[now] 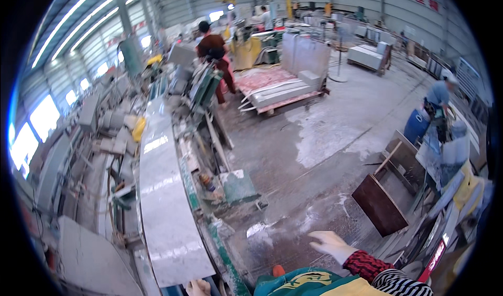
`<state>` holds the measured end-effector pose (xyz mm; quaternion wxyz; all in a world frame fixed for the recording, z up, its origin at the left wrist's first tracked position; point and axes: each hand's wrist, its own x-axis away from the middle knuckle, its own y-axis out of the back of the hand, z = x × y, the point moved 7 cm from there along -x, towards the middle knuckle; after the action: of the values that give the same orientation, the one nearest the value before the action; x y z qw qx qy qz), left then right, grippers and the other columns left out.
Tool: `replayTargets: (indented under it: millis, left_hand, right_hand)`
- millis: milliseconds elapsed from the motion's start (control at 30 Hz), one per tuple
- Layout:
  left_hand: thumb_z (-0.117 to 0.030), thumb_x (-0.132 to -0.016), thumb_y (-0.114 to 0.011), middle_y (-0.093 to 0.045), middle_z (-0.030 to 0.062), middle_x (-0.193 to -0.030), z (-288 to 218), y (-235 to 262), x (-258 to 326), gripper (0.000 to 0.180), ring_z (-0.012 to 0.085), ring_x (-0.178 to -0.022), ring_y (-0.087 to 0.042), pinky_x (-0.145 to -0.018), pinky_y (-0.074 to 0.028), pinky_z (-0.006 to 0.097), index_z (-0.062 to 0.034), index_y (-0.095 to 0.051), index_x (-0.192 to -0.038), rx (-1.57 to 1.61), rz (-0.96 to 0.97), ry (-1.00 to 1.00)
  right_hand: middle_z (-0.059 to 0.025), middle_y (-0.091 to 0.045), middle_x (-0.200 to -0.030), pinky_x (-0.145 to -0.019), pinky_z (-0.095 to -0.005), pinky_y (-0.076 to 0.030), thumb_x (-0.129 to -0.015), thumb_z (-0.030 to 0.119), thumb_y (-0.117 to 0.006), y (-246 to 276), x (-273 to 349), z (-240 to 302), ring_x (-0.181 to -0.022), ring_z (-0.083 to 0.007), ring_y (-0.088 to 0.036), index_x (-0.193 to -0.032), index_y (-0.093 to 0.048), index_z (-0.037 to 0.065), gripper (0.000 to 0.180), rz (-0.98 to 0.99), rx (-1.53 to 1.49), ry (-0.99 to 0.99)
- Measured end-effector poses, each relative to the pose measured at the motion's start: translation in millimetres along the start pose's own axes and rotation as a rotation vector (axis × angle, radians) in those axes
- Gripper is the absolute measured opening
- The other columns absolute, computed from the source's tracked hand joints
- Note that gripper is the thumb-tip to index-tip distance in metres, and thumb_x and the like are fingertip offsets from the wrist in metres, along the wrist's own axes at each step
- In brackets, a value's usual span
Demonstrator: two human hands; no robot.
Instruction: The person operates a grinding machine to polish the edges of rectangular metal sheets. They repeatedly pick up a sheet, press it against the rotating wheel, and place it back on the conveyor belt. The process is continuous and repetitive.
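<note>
A long pale stone slab (168,204) lies lengthwise on a green machine bed (226,256) to my left, its surface shiny in places. At the lower edge of the view, my left hand (198,287) is at the slab's near end, its fingers curled against that edge; part of the hand is cut off. My right hand (334,246) is held out over the floor in front of me, fingers stretched and nothing in them. A red checked cuff and a striped sleeve cover that arm. My green and yellow apron (309,281) shows between the arms.
Stone offcuts and machine parts crowd the left side. A dark brown board (379,205) leans at the right near a blue barrel (416,125). Further off stands a pallet of slabs (285,94). A person in brown (212,47) and another in blue (439,94) are nearby.
</note>
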<state>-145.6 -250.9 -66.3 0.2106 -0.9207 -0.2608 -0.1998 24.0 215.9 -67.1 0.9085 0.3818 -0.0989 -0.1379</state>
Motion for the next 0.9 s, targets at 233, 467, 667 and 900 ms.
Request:
replayTargets:
  millis: [233,467,667,900]
  left_hand:
    - [-0.035,-0.103,-0.058,-0.055,0.0003,-0.063,30.0,-67.7,89.0,0.034,0.0111,-0.05,-0.047,-0.047,-0.037,0.026,-0.0081,-0.062,-0.084,-0.872,0.721,0.211]
    - [-0.03,-0.103,-0.055,-0.047,0.0009,-0.056,121.4,-43.4,38.6,0.041,0.013,-0.044,-0.04,-0.041,-0.03,0.03,-0.0061,-0.056,-0.07,-1.229,0.772,0.333]
    - [-0.028,-0.104,-0.053,-0.047,0.0037,-0.054,133.1,-39.2,32.1,0.043,0.0134,-0.042,-0.037,-0.04,-0.027,0.028,-0.0058,-0.051,-0.067,-1.002,0.735,0.237]
    - [-0.028,-0.103,-0.052,-0.052,0.0032,-0.062,128.3,-34.8,45.9,0.015,0.015,-0.045,-0.044,-0.04,-0.035,0.029,-0.0132,-0.051,-0.101,-0.965,0.575,0.148]
  right_hand:
    - [-0.0209,-0.072,-0.107,-0.091,-0.0379,-0.054,-0.083,0.013,-0.066,144.7,224.9,-185.4,-0.101,-0.0343,-0.07,-0.114,-0.07,0.001,0.034,-0.696,0.213,-0.59]
    - [-0.0224,-0.062,-0.128,-0.107,-0.042,-0.043,-0.092,0.01,-0.057,229.9,470.2,-244.2,-0.123,-0.0368,-0.057,-0.132,-0.057,-0.001,0.041,-1.066,0.498,-1.033]
    - [-0.0207,-0.036,-0.158,-0.121,-0.0432,-0.025,-0.103,0.035,-0.051,172.4,564.8,-320.2,-0.146,-0.0351,-0.033,-0.153,-0.037,0.003,0.061,-0.864,0.675,-1.385]
    - [-0.0219,-0.036,-0.157,-0.12,-0.0453,-0.025,-0.101,0.03,-0.054,176.4,541.8,-280.2,-0.145,-0.0385,-0.033,-0.151,-0.039,0.004,0.059,-0.976,0.654,-1.343]
